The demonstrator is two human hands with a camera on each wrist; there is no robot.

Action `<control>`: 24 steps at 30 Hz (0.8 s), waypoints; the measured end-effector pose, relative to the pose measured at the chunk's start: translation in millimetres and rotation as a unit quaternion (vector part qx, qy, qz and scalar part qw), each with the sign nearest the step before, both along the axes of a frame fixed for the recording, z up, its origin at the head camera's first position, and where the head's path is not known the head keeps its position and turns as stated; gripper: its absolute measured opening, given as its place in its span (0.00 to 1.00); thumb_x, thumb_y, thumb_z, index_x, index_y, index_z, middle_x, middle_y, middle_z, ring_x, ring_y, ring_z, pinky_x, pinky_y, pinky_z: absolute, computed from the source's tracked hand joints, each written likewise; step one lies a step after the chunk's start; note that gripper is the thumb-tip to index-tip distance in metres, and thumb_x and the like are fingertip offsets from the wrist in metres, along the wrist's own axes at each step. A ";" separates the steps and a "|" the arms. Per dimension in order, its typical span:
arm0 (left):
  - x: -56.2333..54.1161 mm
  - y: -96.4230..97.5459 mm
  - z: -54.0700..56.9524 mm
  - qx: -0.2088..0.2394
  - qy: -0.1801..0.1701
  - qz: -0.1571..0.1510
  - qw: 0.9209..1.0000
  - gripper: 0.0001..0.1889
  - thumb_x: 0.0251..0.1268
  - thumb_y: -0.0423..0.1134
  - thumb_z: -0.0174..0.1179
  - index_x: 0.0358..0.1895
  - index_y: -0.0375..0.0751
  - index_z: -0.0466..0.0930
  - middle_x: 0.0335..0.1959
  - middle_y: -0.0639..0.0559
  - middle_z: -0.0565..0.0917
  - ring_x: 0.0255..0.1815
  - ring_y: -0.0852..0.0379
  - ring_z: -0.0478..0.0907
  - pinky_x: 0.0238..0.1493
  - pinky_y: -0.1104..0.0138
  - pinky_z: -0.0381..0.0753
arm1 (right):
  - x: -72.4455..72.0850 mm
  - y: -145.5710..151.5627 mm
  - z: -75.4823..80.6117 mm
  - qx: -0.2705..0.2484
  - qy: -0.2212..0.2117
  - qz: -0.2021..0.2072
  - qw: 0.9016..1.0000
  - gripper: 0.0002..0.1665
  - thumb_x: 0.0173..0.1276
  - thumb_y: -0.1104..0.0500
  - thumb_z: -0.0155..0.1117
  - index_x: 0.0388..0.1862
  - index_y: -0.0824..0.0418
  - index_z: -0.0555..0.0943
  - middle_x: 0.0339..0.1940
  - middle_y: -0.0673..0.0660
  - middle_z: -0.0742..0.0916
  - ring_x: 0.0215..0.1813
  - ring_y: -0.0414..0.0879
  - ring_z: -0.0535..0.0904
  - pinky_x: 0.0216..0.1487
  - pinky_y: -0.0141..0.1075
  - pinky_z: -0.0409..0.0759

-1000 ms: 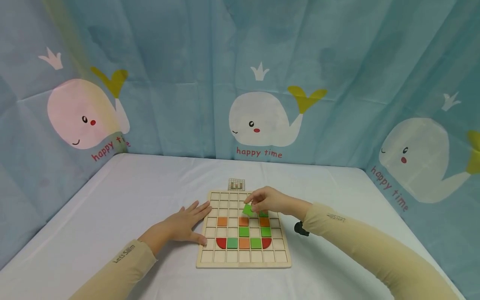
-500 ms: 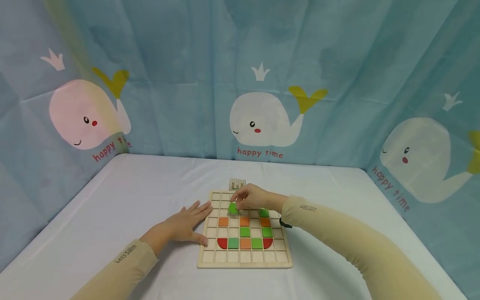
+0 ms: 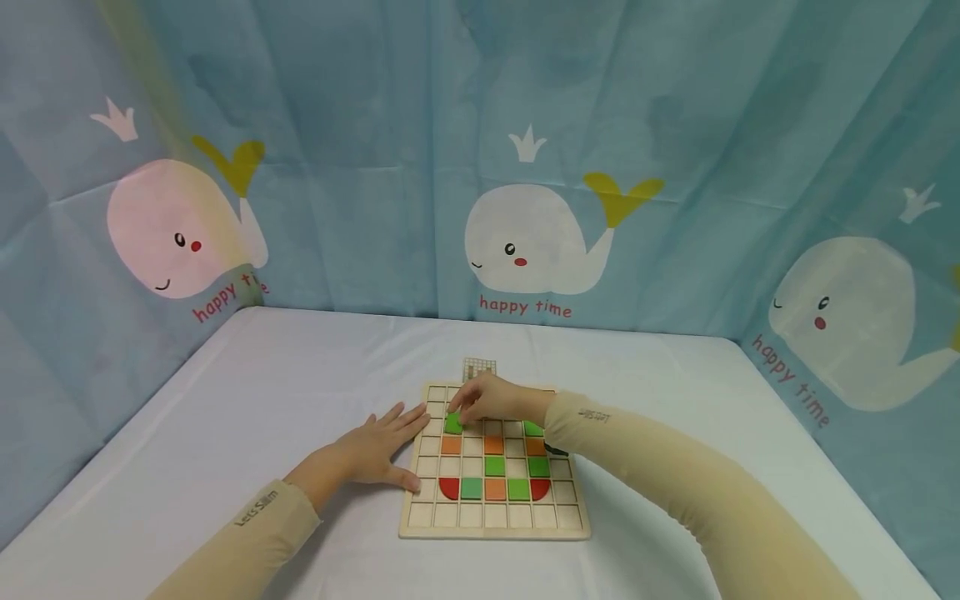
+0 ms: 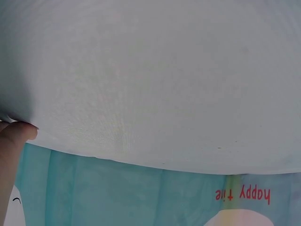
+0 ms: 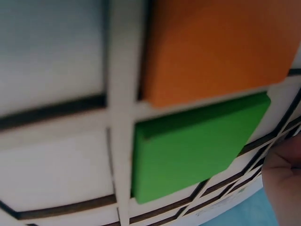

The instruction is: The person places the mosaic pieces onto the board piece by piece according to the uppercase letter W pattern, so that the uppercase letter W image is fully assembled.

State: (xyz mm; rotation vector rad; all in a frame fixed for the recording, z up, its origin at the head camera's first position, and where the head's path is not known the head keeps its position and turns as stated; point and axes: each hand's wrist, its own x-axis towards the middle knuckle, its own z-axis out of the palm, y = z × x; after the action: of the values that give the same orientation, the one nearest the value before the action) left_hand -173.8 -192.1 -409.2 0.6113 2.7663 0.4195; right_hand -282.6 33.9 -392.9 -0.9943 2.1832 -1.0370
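A square wooden grid board (image 3: 495,532) lies on the white table, with coloured tiles in some of its cells. My left hand (image 3: 378,450) rests on the board's left edge, fingers spread and straight; only a fingertip (image 4: 21,132) shows in the left wrist view. My right hand (image 3: 491,398) reaches over the upper part of the board. Its thumb and fingers pinch a green square tile (image 3: 453,423) at a left-hand cell, just above an orange tile (image 3: 451,445). In the right wrist view, a different green tile (image 5: 193,148) sits beside an orange tile (image 5: 216,47), with my right hand (image 5: 284,174) at the edge.
A small card (image 3: 480,367) with a grid pattern stands or lies behind the board, partly hidden by my right hand. Red rounded tiles (image 3: 449,488) lie in the lower row. A blue curtain (image 3: 360,225) with printed whales surrounds the table.
My right hand has carried the green tile leftward across the board, from the middle column to a left-hand cell, and lowered it there. The left hand has stayed on the board's edge.
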 end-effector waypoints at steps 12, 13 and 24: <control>-0.7 0.9 -2.1 -0.001 -0.003 0.002 1.000 0.56 0.51 0.69 0.63 0.77 0.40 0.52 0.79 0.46 0.49 0.77 0.36 0.42 0.69 0.37 0.47 | 3.2 -0.1 0.5 0.027 0.002 -0.002 1.000 0.13 0.66 0.69 0.65 0.50 0.68 0.84 0.39 0.54 0.85 0.35 0.38 0.76 0.39 0.29 0.78; -0.5 0.9 -2.1 -0.001 -0.002 0.001 1.000 0.56 0.51 0.69 0.63 0.77 0.40 0.52 0.79 0.46 0.50 0.77 0.36 0.42 0.69 0.37 0.47 | 3.0 0.8 0.5 0.025 0.003 -0.001 1.000 0.14 0.66 0.69 0.65 0.50 0.68 0.84 0.38 0.55 0.85 0.35 0.38 0.77 0.39 0.29 0.78; -0.9 -0.4 -4.0 0.000 0.005 0.002 1.000 0.56 0.49 0.69 0.64 0.77 0.39 0.53 0.78 0.46 0.50 0.77 0.36 0.42 0.69 0.37 0.47 | -0.1 43.5 12.3 -0.014 -0.024 -0.079 0.997 0.16 0.67 0.67 0.64 0.54 0.68 0.82 0.33 0.53 0.84 0.35 0.44 0.74 0.38 0.37 0.76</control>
State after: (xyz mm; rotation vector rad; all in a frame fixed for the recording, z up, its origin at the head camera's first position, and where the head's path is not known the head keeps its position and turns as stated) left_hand -174.7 -192.5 -413.2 0.6090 2.7782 0.4178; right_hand -282.7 77.4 -380.6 -0.8115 2.2424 -1.1534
